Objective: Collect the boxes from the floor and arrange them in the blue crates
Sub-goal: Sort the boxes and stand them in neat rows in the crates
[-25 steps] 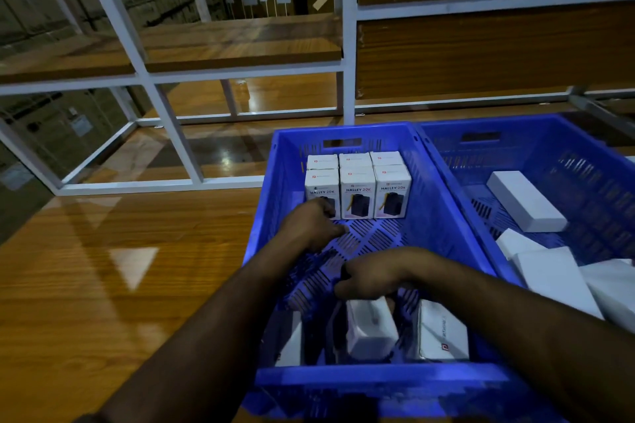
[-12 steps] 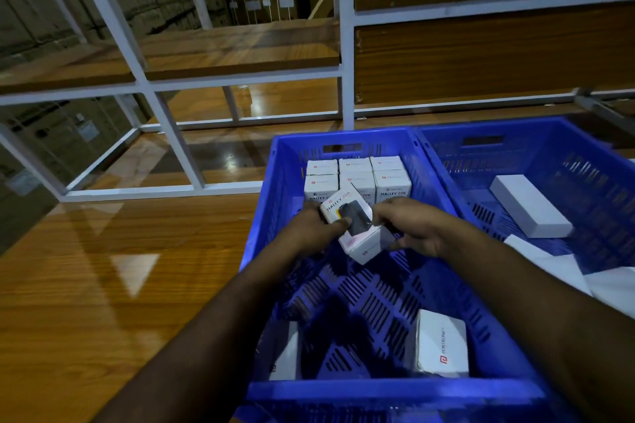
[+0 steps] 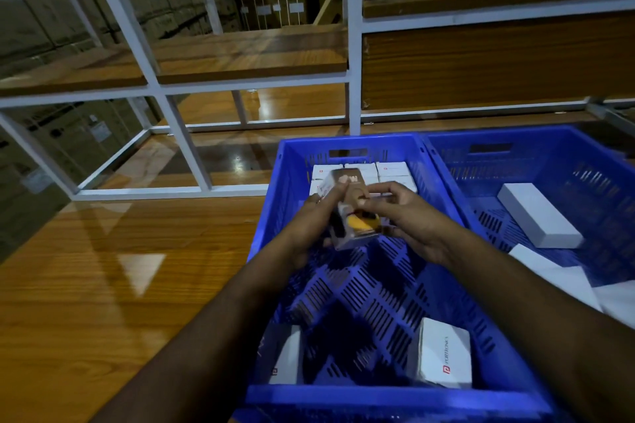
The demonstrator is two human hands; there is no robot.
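Note:
Two blue crates stand side by side: the near one (image 3: 395, 398) in front of me, the second (image 3: 515, 141) to its right. Both my hands hold one small white box (image 3: 354, 223), blurred, above the middle of the near crate. My left hand (image 3: 309, 220) grips its left side, my right hand (image 3: 409, 216) its right side. A row of white boxes (image 3: 391, 170) stands against the crate's far wall, partly hidden behind the held box. Two loose boxes lie at the near end: one at the right (image 3: 443, 354), one at the left (image 3: 285, 354).
The right crate holds a long white box (image 3: 536, 213) and more white boxes (image 3: 556, 275) at its near side. A wooden floor (image 3: 103, 285) spreads to the left. A white metal rack frame (image 3: 182, 137) with wooden shelves stands behind the crates.
My right hand lifted a box from the near end of the crate to mid-crate. My left hand joined it there. The box has turned in both hands.

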